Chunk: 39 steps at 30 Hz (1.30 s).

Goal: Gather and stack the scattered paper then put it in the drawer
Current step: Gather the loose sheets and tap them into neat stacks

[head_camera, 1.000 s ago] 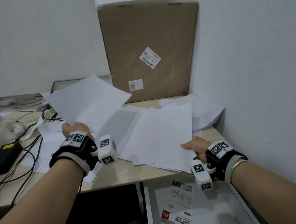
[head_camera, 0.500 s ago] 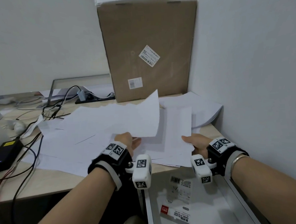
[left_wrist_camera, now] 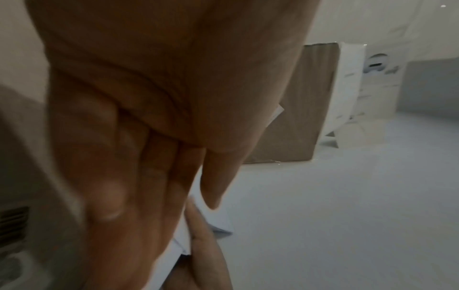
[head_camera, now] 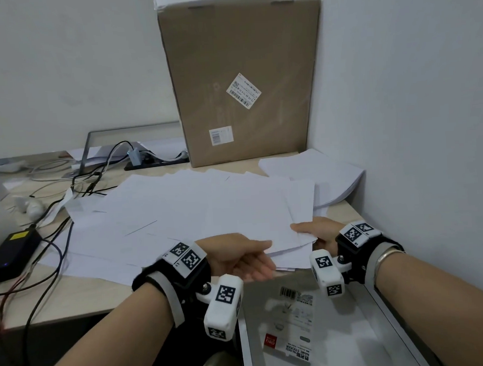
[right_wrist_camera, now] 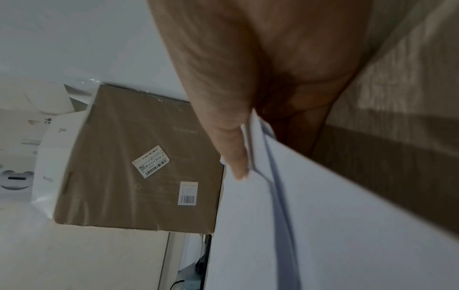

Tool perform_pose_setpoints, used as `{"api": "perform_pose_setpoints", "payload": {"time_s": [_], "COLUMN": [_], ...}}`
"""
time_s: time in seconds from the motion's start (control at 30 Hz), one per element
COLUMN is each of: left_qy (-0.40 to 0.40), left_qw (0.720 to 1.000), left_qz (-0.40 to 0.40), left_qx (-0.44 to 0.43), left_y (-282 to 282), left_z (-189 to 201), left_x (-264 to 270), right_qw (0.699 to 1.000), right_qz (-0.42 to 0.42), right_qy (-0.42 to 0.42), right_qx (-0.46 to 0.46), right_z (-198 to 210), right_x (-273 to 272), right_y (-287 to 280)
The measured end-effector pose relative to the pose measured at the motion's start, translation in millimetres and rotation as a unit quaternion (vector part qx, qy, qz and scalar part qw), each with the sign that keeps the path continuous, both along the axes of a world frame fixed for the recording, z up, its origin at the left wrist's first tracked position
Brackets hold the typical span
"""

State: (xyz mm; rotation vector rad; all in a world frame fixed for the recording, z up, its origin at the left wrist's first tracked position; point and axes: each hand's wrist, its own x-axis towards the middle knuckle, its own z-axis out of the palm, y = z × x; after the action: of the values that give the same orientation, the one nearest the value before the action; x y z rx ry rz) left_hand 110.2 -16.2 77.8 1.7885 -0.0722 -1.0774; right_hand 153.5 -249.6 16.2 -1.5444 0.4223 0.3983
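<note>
Several white sheets (head_camera: 158, 223) lie fanned across the wooden desk (head_camera: 81, 300). My right hand (head_camera: 307, 231) pinches the near right corner of the gathered paper stack (head_camera: 264, 209), thumb on top; in the right wrist view the thumb presses the stack (right_wrist_camera: 323, 215). My left hand (head_camera: 262, 254) holds the same stack's near edge, thumb above and fingers below, close to the right hand. The left wrist view shows a paper corner (left_wrist_camera: 218, 219) between thumb and fingers. Below both hands the drawer (head_camera: 354, 330) stands pulled out.
A tall cardboard box (head_camera: 243, 84) leans in the back corner. A second curled paper pile (head_camera: 318, 176) lies by the right wall. Cables and a black power brick (head_camera: 11, 251) occupy the left of the desk. A sticker pack (head_camera: 292, 328) lies in the drawer.
My left hand carried its sheets from the left side across to the right and laid them on the stack my right hand holds. The right hand stayed in place.
</note>
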Motion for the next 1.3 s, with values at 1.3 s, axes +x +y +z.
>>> {"api": "perform_pose_setpoints", "payload": {"time_s": [1.3], "left_qy": [-0.320], "left_qw": [0.863], "left_qz": [0.216], "left_qx": [-0.325], "left_y": [60], "left_z": [69], "left_x": [73], "right_qw": [0.955], "right_qz": [-0.013], "right_qy": [-0.287], "right_qx": [0.072], "right_z": [107], "right_x": [8], "right_y": [27]}}
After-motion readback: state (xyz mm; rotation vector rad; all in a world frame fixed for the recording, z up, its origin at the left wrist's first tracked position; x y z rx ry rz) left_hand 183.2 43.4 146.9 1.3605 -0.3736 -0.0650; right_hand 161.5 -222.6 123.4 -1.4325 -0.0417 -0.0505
